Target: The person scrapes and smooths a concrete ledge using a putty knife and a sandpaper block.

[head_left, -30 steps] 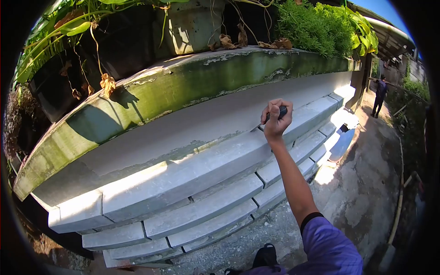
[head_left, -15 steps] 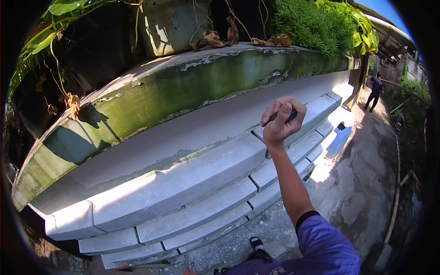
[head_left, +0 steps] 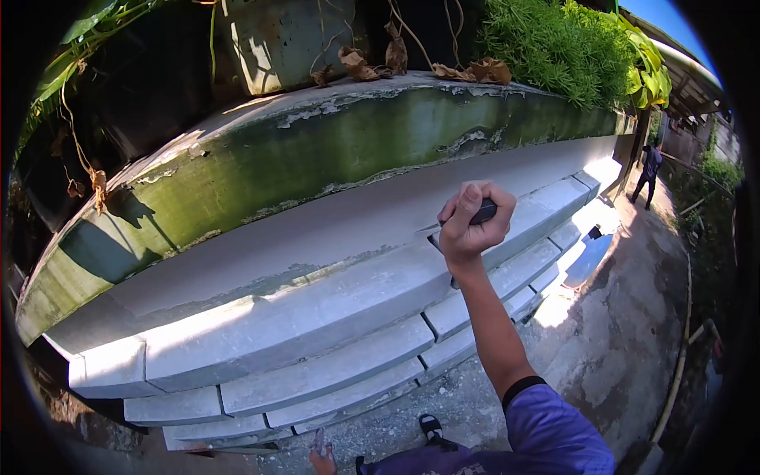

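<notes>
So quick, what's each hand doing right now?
Right hand: closed around a dark-handled tool, near the wall.
Left hand: low at the picture's edge; too small to tell if open or holding anything.

Outdoors, we see a curved, moss-green concrete ledge (head_left: 340,150) bearing a weathered grey pot (head_left: 273,39) and feathery bright-green foliage (head_left: 554,55). Beside it we have a rough, stained grey concrete path (head_left: 633,317) with sunlit patches; beyond, a slanting roof (head_left: 687,71) stands under clear blue sky (head_left: 673,22). Curled brown leaves (head_left: 491,71) lie along the ledge.
</notes>
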### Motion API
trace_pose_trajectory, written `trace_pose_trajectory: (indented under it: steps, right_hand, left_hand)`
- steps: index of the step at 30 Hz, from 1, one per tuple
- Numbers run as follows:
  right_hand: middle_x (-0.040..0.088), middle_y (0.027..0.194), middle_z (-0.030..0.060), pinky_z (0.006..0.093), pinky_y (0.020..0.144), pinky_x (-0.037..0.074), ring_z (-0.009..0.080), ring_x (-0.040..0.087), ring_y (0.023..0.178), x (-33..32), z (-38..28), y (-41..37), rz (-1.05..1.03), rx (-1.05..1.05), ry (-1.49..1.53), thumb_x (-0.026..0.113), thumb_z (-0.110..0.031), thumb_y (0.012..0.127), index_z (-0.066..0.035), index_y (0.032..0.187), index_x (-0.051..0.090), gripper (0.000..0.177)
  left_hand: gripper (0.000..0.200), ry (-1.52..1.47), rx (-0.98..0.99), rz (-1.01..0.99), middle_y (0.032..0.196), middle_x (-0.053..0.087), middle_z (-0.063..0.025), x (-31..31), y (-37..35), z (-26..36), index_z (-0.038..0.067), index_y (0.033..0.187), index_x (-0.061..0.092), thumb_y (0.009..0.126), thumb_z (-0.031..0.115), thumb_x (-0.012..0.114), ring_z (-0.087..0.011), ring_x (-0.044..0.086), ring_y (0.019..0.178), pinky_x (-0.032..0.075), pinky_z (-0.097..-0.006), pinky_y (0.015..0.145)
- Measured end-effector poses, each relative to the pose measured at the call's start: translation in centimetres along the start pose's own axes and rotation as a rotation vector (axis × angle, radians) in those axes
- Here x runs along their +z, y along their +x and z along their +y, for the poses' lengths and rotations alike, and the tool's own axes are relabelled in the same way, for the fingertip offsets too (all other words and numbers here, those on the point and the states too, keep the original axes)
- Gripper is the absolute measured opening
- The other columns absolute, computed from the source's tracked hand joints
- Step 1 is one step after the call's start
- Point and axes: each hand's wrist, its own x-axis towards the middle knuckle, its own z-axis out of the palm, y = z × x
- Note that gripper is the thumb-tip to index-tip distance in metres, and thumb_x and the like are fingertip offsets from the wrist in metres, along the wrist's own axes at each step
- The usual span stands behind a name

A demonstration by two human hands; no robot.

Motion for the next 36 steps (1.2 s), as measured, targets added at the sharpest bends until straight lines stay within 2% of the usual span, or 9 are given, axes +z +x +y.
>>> trace_pose_trajectory:
  steps: [3,6,9,18,21,25,28,31,36]
  right_hand:
    - [0.047,0.065,0.0051,0.0213,0.036,0.036,0.0082,0.045,0.039,0.0,2.0,-0.8,0.004,0.077,-0.163,0.049,-0.018,0.101,-0.005,0.097,0.038,0.018]
    - [0.047,0.065,0.0042,0.0218,0.036,0.035,0.0077,0.045,0.039,-1.0,1.7,-0.1,0.04,0.132,-0.079,0.049,-0.017,0.101,-0.005,0.097,0.039,0.017]
    - [0.052,0.07,0.0045,0.0231,0.038,0.037,0.0078,0.049,0.042,-0.8,-1.2,1.8,0.145,0.129,0.138,0.052,-0.015,0.099,-0.004,0.096,0.041,0.016]
    - [0.049,0.073,0.006,0.0217,0.035,0.039,0.0076,0.046,0.041,-0.5,-0.3,0.5,0.046,0.054,-0.095,0.049,-0.011,0.099,-0.005,0.095,0.036,0.015]
    - [0.046,0.071,0.006,0.021,0.031,0.038,0.008,0.044,0.039,0.0,-2.6,2.1,0.168,0.036,0.044,0.047,-0.014,0.1,-0.007,0.097,0.033,0.016]
    - [0.047,0.074,0.0037,0.0221,0.037,0.04,0.0078,0.044,0.039,0.4,1.7,-0.5,0.001,-0.1,-0.332,0.051,-0.007,0.097,-0.006,0.1,0.035,0.017]
    - [0.049,0.079,0.005,0.0223,0.048,0.043,0.0073,0.049,0.055,0.3,0.7,-0.3,0.022,0.161,-0.177,0.056,-0.006,0.095,-0.005,0.098,0.038,0.018]
    - [0.046,0.078,0.0059,0.0212,0.029,0.038,0.0062,0.045,0.038,0.3,-2.9,2.4,0.161,0.088,0.057,0.051,-0.007,0.097,-0.005,0.099,0.032,0.02]
    - [0.044,0.079,0.0004,0.0203,0.06,0.04,0.0043,0.045,0.069,2.2,0.3,-1.4,0.039,0.083,-0.26,0.058,-0.002,0.093,-0.003,0.098,0.043,0.016]
  left_hand:
    - [0.041,-0.088,-0.44,-0.178,0.135,0.052,-0.0228,0.4,-0.7,-1.2,0.005,0.131,0.055,0.094,0.024,0.056,-0.038,0.045,0.128,0.034,-0.0464,0.108]
    - [0.041,0.444,-0.431,-0.412,0.135,0.053,-0.0211,3.1,-2.4,-6.3,0.005,0.132,0.055,0.095,0.022,0.055,-0.0379,0.045,0.129,0.033,-0.0451,0.109]
    - [0.042,-0.018,-0.194,-0.086,0.136,0.052,-0.0212,0.0,-3.4,-0.3,0.006,0.134,0.054,0.095,0.022,0.054,-0.0376,0.043,0.13,0.031,-0.045,0.11]
    - [0.042,-0.103,-0.17,-0.041,0.139,0.051,-0.0197,-0.6,-3.5,0.7,0.008,0.137,0.052,0.095,0.019,0.052,-0.0372,0.044,0.13,0.032,-0.0443,0.109]
    - [0.044,-0.23,-0.155,0.049,0.126,0.062,-0.0191,-2.8,-1.7,6.4,-0.002,0.125,0.061,0.082,-0.001,0.05,-0.0309,0.053,0.124,0.034,-0.0395,0.109]
    - [0.05,-0.341,-0.168,0.027,0.135,0.054,-0.0209,-2.8,-1.5,5.3,-0.002,0.13,0.056,0.081,-0.004,0.051,-0.0327,0.044,0.133,0.026,-0.0401,0.113]
    - [0.049,-0.38,-0.169,0.055,0.137,0.053,-0.0207,-2.5,-2.0,5.1,-0.003,0.13,0.056,0.081,-0.006,0.05,-0.0323,0.045,0.133,0.027,-0.04,0.112]
    - [0.05,-0.379,-0.187,0.062,0.137,0.053,-0.021,-2.4,-2.2,4.1,-0.005,0.131,0.053,0.082,-0.008,0.049,-0.0316,0.045,0.133,0.028,-0.0397,0.112]
    - [0.052,-0.369,-0.246,0.02,0.137,0.053,-0.0206,-2.6,-3.2,3.9,-0.006,0.134,0.049,0.082,-0.01,0.049,-0.0285,0.045,0.133,0.03,-0.0383,0.111]
